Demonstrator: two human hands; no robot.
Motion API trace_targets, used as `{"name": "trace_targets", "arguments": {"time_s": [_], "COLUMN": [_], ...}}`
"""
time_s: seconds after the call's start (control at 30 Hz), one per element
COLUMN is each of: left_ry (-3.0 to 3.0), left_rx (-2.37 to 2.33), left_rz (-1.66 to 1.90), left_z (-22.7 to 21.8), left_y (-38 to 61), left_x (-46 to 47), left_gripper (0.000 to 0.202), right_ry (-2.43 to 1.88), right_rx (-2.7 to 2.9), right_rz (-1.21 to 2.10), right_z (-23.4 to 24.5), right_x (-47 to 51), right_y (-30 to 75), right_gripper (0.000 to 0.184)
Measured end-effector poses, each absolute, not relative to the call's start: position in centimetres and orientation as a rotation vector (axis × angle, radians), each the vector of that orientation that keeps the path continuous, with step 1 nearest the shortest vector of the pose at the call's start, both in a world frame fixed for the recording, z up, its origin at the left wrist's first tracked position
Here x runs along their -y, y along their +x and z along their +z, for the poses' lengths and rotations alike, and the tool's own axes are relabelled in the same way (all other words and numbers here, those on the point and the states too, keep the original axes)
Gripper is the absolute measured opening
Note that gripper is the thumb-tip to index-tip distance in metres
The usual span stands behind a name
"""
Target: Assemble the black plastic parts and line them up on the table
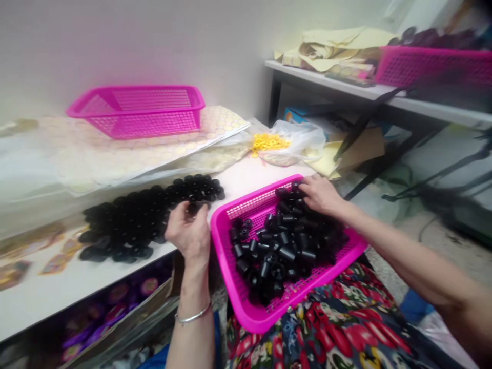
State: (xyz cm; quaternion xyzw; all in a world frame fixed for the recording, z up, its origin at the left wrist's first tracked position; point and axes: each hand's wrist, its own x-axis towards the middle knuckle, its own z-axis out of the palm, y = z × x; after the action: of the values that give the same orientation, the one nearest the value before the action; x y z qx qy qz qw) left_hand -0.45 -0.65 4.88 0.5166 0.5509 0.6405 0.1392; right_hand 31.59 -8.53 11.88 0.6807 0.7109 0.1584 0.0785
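A pink plastic basket (226, 277) rests on my lap, tilted, with many small black cylindrical plastic pieces (284, 251) in it. At the basket's far right corner my right hand (322, 193) reaches down among the pieces. Its fingers are bent, and their tips are hidden by the hand and the pieces. Left of the basket, my left hand (189, 230) is closed with a black plastic piece (196, 207) between thumb and fingers. Close beyond it, rows of black pieces (134, 218) stand packed together on the white table (246, 174).
Another pink basket (154, 113) sits on patterned sheets (219, 120) by the wall. Yellow pieces (269, 143) lie beside a clear plastic bag (307, 136). A higher table (326, 82) on the right bears a filled pink basket (434, 66). Purple packages (107, 307) show below the near table.
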Motion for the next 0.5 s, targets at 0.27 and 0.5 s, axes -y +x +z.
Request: {"name": "trace_targets", "arguments": {"time_s": [0.27,0.5], "left_ry": [1.765,2.111], "left_rx": [-1.841,-1.895], "left_rz": [1.681,1.708], "left_z": [0.5,-0.9], "left_y": [-3.2,-2.9], "left_x": [1.6,-0.6], "left_gripper": [0.023,0.030], "right_ry": [1.924,2.753], "right_rx": [-2.362,-2.927], "right_rz": [0.481,-0.675], "right_z": [9.9,10.0], "right_x": [6.6,7.4], "right_y": [32.2,31.4], "right_gripper": [0.019,0.036]}}
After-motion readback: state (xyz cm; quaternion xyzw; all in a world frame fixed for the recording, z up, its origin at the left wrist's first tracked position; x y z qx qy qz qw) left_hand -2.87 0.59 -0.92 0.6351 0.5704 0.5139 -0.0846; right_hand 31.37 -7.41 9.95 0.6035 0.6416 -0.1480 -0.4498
